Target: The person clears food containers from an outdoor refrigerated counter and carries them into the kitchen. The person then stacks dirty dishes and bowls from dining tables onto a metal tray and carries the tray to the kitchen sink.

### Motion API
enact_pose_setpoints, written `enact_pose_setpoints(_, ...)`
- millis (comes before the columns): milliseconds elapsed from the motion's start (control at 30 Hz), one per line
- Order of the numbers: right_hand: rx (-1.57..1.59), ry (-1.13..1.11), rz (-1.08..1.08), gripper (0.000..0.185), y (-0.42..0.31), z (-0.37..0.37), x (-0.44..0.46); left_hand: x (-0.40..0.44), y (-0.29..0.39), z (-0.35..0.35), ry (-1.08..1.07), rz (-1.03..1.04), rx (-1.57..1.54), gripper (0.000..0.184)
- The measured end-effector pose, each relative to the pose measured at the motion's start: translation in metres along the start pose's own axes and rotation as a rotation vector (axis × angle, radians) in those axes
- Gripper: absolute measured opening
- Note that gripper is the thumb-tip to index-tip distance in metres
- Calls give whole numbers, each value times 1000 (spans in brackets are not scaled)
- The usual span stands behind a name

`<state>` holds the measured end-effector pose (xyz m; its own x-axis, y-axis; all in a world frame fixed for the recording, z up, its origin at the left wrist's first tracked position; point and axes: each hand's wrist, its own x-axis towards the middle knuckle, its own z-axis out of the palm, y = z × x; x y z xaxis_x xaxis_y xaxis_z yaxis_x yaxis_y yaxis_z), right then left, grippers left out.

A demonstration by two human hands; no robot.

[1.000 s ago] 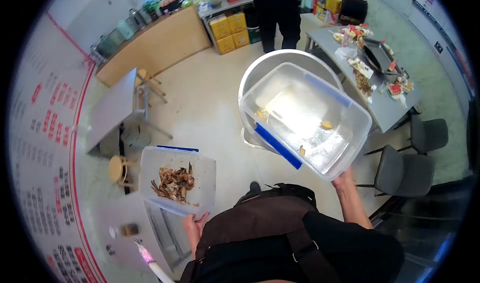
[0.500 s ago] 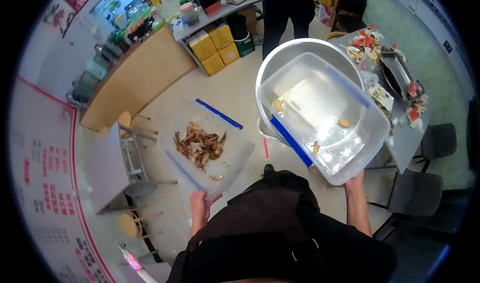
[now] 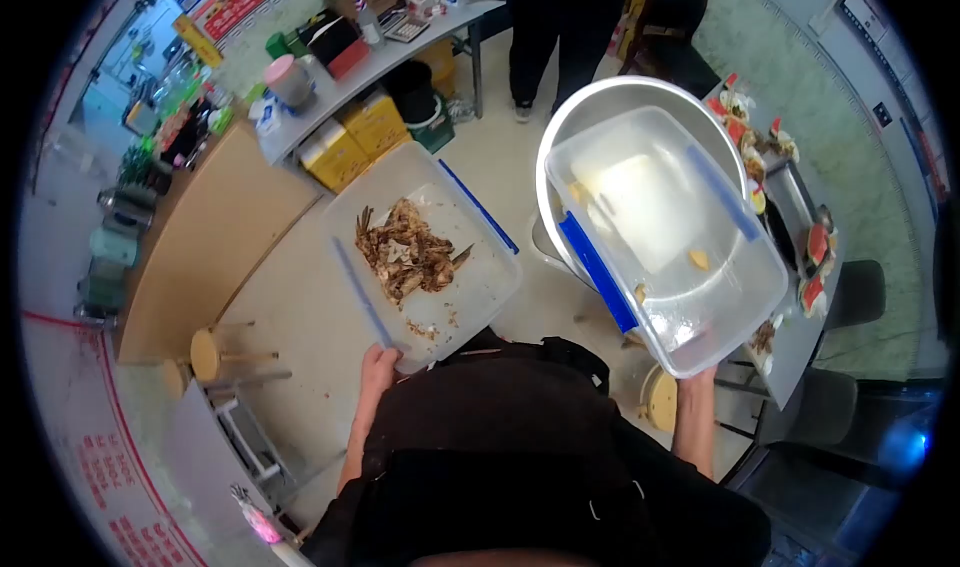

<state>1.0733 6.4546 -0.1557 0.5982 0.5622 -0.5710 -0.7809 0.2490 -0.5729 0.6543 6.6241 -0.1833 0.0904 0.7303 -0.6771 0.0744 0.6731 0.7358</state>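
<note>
Pinching the left box (image 3: 478, 272) by one corner, the left hand (image 3: 378, 369) lifts scraps (image 3: 408, 252). The right hand (image 3: 698, 379), its fingers hidden, props the right box (image 3: 735, 282) over a pot (image 3: 592, 119). With just one corner held, the left box might tip.

Smooth, translucent plastic forms the left-center box (image 3: 484, 275) and the glossier right-center box (image 3: 742, 292). Shiny metal gleams on the upper-right basin (image 3: 590, 107); a matt cloth apron (image 3: 500, 407) fills bottom center.
</note>
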Motion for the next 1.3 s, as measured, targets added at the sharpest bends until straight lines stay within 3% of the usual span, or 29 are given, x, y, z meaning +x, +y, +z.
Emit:
enact_pose_setpoints(33,-3,2,-20,44,5,23,18,34,23,5,-7,16,191,26)
enact_pose_setpoints(133,55,110,-200,41,15,61,89,144,85,24,-177,15,62,26)
enact_pose_setpoints(267,116,139,-237,42,6,134,168,257,172,81,-261,42,153,28)
enact_pose_setpoints(333,242,-35,-206,44,-4,174,197,317,180,94,-309,-17,277,28)
enact_pose_setpoints(400,246,-57,-222,45,-12,192,239,357,223,137,-376,-15,195,29)
enact_pose_setpoints(500,166,36,-289,45,-33,207,296,380,268,184,-373,-44,77,33)
enact_pose_setpoints(567,132,70,-326,46,-45,219,319,400,293,195,-277,114,338,33)
enact_pose_setpoints(600,133,82,-341,46,-48,224,329,418,303,193,-277,54,470,29)
enact_pose_setpoints(700,156,152,-392,46,-42,220,352,440,329,208,-325,126,231,26)
enact_pose_setpoints(733,185,237,-385,46,-35,224,356,443,340,202,-296,88,314,25)
enact_pose_setpoints(800,173,201,-396,47,-29,241,357,457,355,196,-262,55,399,25)
enact_pose_setpoints(900,210,196,-406,45,-7,237,370,495,366,195,-326,153,480,24)
enact_pose_setpoints(1000,217,364,-474,38,21,263,362,527,380,181,-351,33,344,24)
enact_pose_setpoints(1100,211,360,-482,39,45,282,356,530,411,173,-332,-51,388,24)
enact_pose_setpoints(1167,248,409,-484,37,55,322,343,532,417,156,-444,314,667,24)
enact_pose_setpoints(1233,294,469,-488,35,69,352,335,550,417,139,-330,50,475,22)
enact_pose_setpoints(1267,274,482,-508,36,76,360,332,562,416,129,-342,37,491,22)
enact_pose_setpoints(1300,254,495,-528,37,79,368,333,578,413,119,-443,316,683,20)
